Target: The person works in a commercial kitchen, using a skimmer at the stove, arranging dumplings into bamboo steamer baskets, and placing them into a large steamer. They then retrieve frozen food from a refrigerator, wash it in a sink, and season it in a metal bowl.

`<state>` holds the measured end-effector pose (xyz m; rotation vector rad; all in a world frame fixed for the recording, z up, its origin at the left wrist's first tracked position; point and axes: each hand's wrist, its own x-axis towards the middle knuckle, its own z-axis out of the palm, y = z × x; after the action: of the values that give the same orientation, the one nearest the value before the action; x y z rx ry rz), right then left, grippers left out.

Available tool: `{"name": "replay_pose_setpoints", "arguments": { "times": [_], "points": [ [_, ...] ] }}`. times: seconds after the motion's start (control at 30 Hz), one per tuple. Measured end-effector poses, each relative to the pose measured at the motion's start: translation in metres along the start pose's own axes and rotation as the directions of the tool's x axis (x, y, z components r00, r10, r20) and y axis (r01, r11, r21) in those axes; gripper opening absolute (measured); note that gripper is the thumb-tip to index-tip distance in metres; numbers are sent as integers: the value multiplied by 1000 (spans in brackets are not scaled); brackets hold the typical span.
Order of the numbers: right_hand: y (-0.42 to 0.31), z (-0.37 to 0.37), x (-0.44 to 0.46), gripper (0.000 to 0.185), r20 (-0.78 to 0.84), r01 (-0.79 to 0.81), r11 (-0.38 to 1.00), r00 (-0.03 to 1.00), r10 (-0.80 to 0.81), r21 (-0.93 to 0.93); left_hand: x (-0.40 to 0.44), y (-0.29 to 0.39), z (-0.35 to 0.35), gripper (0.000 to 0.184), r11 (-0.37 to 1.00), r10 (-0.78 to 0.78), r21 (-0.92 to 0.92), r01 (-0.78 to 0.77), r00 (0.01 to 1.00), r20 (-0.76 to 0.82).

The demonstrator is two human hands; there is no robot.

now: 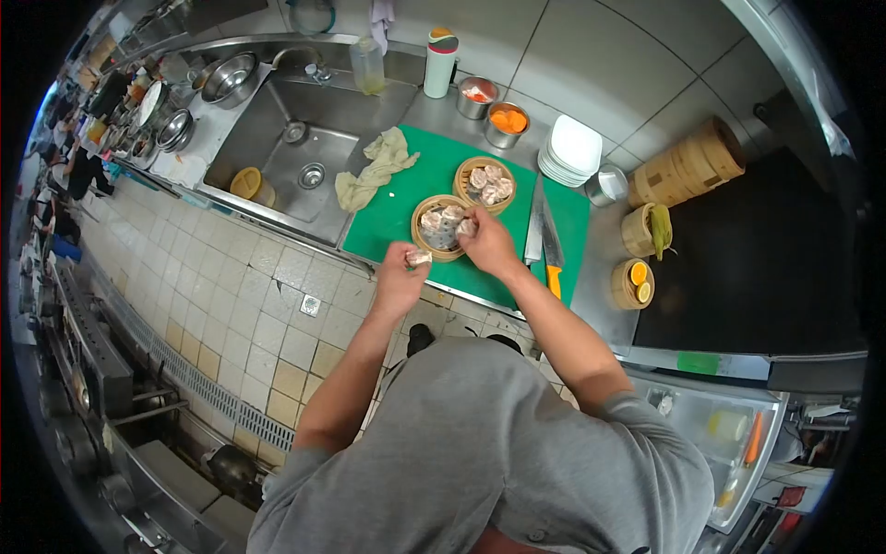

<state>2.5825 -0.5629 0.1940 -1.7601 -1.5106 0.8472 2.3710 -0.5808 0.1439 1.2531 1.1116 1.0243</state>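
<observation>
A dumpling (418, 258) is held in the fingers of my left hand (401, 278), just off the front left of the nearer bamboo steamer (418, 238). My right hand (489, 242) has its fingers on another dumpling (467, 227) at the right side of that steamer. Two more dumplings lie at the back of the steamer, on its perforated lining. Behind it, touching or nearly so, a second bamboo steamer (460, 188) holds several dumplings (491, 185). Both stand on the green cutting board (378, 222).
Two knives (544, 226) lie on the board's right side, a cloth (377, 168) at its left edge. Metal bowls (507, 126), stacked white plates (570, 150) and a bottle (440, 65) stand behind. A sink (305, 152) is left; steamer baskets (688, 164) are right.
</observation>
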Motion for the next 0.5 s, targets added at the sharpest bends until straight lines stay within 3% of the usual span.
{"name": "replay_pose_setpoints", "arguments": {
  "times": [0.03,0.07,0.1,0.2,0.23,0.27,0.3,0.37,0.43,0.5],
  "points": [
    [-4,5,7,39,-26,17,980,999,-22,-197,5,-4,4,33,1000,1,0,-1,1000,5],
    [-4,9,11,40,-49,25,922,998,-48,-386,11,-7,8,33,994,5,113,-5,1000,1],
    [-1,12,14,40,-58,18,922,997,-44,-387,16,-10,14,32,974,10,224,-10,1000,1],
    [7,7,12,39,60,102,904,995,-85,-415,30,-6,33,31,987,92,137,-82,994,-65],
    [10,1,4,38,-67,217,913,965,-255,-345,33,-4,37,31,988,91,133,-82,994,-58],
    [11,-6,-8,36,-200,338,895,893,-402,-291,31,11,40,32,920,151,378,-106,984,-91],
    [12,-17,-23,36,-203,329,897,896,-396,-295,29,18,44,33,792,218,600,-113,970,-105],
    [20,-48,-61,34,-280,147,976,942,-187,-158,28,15,50,34,730,229,674,-114,970,-84],
    [51,-78,-106,33,-321,21,987,944,-72,-159,28,10,57,36,660,245,741,-126,968,-54],
    [113,-100,-164,32,-428,26,992,900,-76,-123,25,5,62,34,577,334,811,-96,934,-126]
  ]
}}
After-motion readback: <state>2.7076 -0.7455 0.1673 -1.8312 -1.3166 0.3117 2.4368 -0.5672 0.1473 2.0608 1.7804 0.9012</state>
